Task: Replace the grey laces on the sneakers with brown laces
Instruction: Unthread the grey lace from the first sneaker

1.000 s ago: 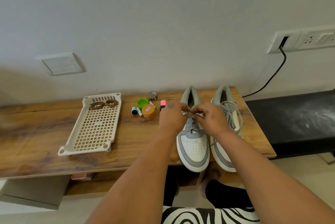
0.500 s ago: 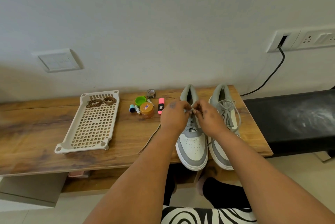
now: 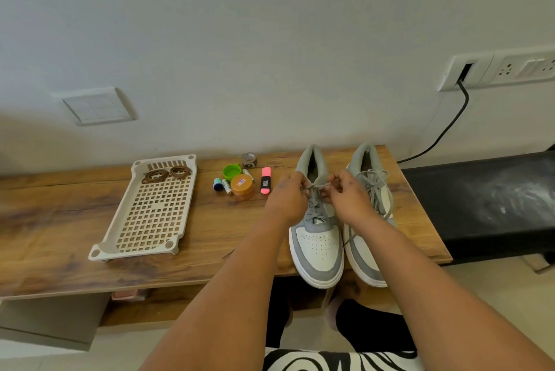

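Observation:
Two grey-and-white sneakers stand side by side at the right end of the wooden table, toes toward me. Over the left sneaker (image 3: 317,246) my left hand (image 3: 286,199) and my right hand (image 3: 348,198) each pinch its grey lace (image 3: 316,187) near the top eyelets. The right sneaker (image 3: 365,262) keeps its grey lace (image 3: 375,187), loose and untied. Two coiled brown laces (image 3: 166,174) lie at the far end of a beige perforated tray (image 3: 144,235) to the left.
Between tray and shoes sit a green cap (image 3: 231,172), an orange-lidded jar (image 3: 242,187), a pink highlighter (image 3: 265,180), small batteries (image 3: 222,185) and a tape roll (image 3: 249,160). A black bench (image 3: 486,199) adjoins the table on the right; a black cable (image 3: 444,130) hangs from the wall socket.
Both hands stay at the top of the left sneaker, still working its grey lace; they have drawn slightly apart, and a short stretch of lace now shows between them.

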Available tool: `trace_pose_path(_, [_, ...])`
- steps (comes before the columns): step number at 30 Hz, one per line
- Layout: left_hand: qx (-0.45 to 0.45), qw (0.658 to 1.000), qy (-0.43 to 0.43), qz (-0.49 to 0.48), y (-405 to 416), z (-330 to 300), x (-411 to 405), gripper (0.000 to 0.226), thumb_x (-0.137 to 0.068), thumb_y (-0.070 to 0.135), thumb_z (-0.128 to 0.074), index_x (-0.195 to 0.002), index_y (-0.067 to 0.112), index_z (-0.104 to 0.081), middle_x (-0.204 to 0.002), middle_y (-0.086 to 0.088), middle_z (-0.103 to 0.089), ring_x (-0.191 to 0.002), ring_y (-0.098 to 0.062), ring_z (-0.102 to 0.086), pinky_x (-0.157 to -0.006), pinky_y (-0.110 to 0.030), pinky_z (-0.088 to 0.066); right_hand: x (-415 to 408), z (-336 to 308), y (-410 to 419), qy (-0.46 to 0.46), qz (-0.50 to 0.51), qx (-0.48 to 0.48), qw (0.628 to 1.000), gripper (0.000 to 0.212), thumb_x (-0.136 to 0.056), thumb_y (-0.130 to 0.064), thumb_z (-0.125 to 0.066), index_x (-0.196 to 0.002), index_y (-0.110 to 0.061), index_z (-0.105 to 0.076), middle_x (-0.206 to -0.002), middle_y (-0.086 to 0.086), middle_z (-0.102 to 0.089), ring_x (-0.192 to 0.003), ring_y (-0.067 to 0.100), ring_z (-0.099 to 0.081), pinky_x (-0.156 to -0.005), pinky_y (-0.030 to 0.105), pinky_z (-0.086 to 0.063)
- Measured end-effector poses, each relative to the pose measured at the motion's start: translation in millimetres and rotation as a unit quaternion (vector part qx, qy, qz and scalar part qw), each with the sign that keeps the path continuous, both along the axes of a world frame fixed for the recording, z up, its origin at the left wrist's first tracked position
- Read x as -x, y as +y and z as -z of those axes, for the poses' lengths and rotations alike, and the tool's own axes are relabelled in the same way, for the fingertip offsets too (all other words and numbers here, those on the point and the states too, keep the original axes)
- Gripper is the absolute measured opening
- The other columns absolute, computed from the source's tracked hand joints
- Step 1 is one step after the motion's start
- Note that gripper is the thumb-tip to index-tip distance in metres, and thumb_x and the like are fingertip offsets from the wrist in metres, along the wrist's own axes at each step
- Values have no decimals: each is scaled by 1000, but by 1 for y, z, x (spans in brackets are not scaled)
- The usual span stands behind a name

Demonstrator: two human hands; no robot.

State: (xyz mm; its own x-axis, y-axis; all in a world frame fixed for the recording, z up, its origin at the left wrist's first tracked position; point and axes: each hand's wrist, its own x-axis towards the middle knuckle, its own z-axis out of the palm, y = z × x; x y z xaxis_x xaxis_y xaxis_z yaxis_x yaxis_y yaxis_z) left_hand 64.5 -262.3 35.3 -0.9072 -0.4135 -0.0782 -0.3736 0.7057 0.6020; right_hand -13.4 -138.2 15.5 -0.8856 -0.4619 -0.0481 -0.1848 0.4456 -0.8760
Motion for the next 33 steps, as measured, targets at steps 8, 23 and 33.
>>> trace_pose_path(8, [-127,992,-9,-5,5,-18,-1,31,-102,24,-37,-110,6,-61,-119,-15,-49,-104,-28,-51,-88,-35,-41,-2,-12,1,85,-40,-40,995,3,-98,-17,-55,-98,-18,-58,-90,-7,-59,-83,9,-56,-62,6,-36])
trace_pose_path(23, [-618,622,346,-335,-46,-66,-28,34,-86,42,-68,-65,21,-50,-64,6,-56,-65,-13,-55,-73,-31,-44,27,-87,56,-288,220,451,816,41,-96,-55,-48,-86,-16,-58,-75,1,-65,-65,12,-57,-62,24,-45])
trace_pose_path(33, [14,967,-201,-156,-42,-44,-26,40,-88,53,-54,-81,17,-69,-84,0,-63,-85,-19,-56,-91,-39,-43,34,-70,65,22,-3,-2,1000,26,-88,-20,-70,-106,-36,-64,-110,-10,-66,-102,10,-62,-83,32,-54])
